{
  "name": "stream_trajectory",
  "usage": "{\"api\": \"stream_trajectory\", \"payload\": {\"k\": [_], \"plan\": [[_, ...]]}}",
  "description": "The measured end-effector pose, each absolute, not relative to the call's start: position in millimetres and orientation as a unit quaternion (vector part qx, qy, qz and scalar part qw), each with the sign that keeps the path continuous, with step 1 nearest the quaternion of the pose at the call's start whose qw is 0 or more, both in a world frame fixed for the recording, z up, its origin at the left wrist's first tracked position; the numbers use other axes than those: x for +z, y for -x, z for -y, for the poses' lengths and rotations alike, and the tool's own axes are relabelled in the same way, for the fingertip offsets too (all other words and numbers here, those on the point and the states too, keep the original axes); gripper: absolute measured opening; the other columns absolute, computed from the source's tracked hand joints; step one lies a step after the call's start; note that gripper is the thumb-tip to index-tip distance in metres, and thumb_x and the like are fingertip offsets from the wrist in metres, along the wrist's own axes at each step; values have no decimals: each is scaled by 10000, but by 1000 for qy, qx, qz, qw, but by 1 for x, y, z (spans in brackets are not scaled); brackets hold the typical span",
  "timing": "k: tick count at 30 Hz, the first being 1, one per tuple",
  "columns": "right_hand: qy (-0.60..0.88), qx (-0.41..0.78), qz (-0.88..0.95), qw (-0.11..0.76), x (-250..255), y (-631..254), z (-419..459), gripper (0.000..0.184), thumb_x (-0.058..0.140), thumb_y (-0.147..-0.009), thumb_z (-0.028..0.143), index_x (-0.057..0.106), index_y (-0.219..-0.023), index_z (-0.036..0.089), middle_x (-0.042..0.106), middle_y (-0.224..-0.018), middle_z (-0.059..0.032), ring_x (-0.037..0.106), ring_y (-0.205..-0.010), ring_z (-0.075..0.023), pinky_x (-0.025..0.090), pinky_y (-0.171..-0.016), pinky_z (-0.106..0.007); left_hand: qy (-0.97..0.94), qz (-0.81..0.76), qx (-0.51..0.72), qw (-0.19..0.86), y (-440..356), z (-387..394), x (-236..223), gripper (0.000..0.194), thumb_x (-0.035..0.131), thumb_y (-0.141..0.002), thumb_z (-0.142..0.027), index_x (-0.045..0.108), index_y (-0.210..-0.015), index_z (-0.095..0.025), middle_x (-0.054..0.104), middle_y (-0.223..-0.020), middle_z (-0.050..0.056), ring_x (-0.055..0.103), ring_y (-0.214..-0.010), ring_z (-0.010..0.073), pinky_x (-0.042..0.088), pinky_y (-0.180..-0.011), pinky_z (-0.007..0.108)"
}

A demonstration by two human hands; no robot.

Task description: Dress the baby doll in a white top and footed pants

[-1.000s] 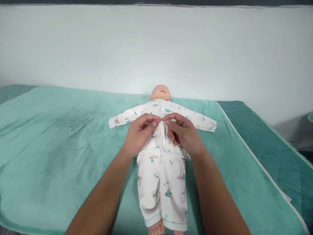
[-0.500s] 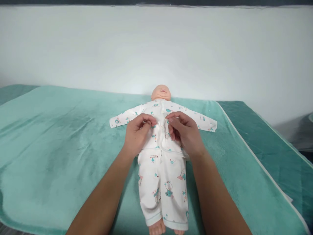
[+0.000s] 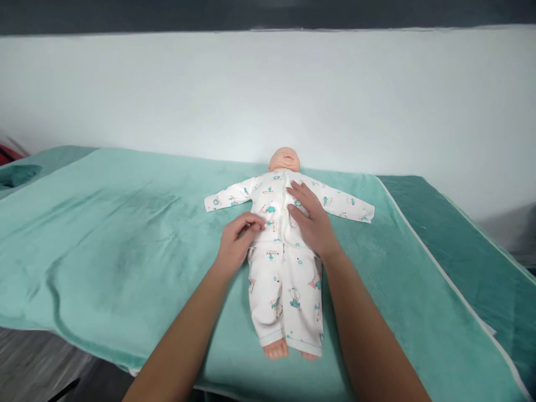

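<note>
A baby doll [image 3: 285, 159] lies on its back on a teal blanket [image 3: 125, 234], dressed in a white printed shirt [image 3: 268, 195] and matching trousers [image 3: 287, 296], arms spread, bare feet toward me. My right hand [image 3: 312, 220] lies flat on the doll's chest with fingers stretched out. My left hand [image 3: 238, 240] rests at the shirt's left side, fingertips curled and pinched together at the fabric near the closure; whether it grips cloth is unclear.
A white wall [image 3: 268, 95] runs behind the table. A darker teal cover [image 3: 469, 240] shows at the right beyond the blanket's white-edged border. The blanket's front edge hangs over the table at lower left, and a teal item [image 3: 17, 174] sits at far left.
Both hands left the pinch at the shirt's centre closure. The right hand opened flat on the chest, the left drew back and down. The camera pulled back and up.
</note>
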State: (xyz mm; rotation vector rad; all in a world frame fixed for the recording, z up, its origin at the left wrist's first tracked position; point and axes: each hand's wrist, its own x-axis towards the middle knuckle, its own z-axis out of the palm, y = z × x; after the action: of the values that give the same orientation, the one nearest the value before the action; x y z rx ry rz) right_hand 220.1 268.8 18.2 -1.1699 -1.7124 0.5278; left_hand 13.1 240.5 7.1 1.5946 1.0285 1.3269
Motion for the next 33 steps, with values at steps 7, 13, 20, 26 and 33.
{"api": "stream_trajectory", "payload": {"k": [7, 13, 20, 26, 33], "plan": [[470, 232, 707, 476, 2, -227, -240, 472, 491, -998, 472, 539, -1457, 374, 322, -1654, 43, 148, -1579, -230, 135, -1292, -543, -588, -411, 514, 471, 4, -213, -6, 199, 620, -866, -369, 722, -851, -198, 605, -773, 19, 532, -720, 157, 413, -673, 276], [484, 251, 707, 452, -7, -231, -210, 565, 473, -1010, 521, 407, -1550, 371, 124, -1713, 37, 46, -1592, -227, 87, -1297, -518, -556, -456, 520, 461, 6, -229, -20, 200, 598, -863, -351, 707, -936, -200, 592, -751, 6, 540, -715, 156, 442, -695, 279], [529, 267, 706, 389, -17, -290, -196, 562, 518, -984, 538, 482, -1503, 326, 441, -1587, -68, 412, -1464, -290, 297, -1237, -529, -621, -669, 400, 87, 45, -286, -28, 508, 587, -803, -207, 613, -1308, -157, 509, -1409, 192, 457, -1342, 356, 398, -1117, 480], [717, 28, 566, 406, -15, -375, -233, 542, 536, -909, 477, 631, -1316, 132, 596, -1302, -214, 664, -1005, -292, 532, -926, -480, -618, -747, 243, 48, 65, -314, -27, 540, 476, -938, -290, 510, -1477, -292, 537, -1475, 156, 405, -1425, 390, 354, -1127, 609], [821, 49, 517, 236, -7, -407, -270, 610, 493, -924, 549, 569, -1410, 188, 720, -1086, -130, 650, -1016, -338, 488, -869, -460, -657, -727, 195, 33, 74, -331, -28, 558, 311, -995, -206, 422, -1532, -307, 469, -1574, 100, 380, -1484, 281, 361, -1138, 561]]}}
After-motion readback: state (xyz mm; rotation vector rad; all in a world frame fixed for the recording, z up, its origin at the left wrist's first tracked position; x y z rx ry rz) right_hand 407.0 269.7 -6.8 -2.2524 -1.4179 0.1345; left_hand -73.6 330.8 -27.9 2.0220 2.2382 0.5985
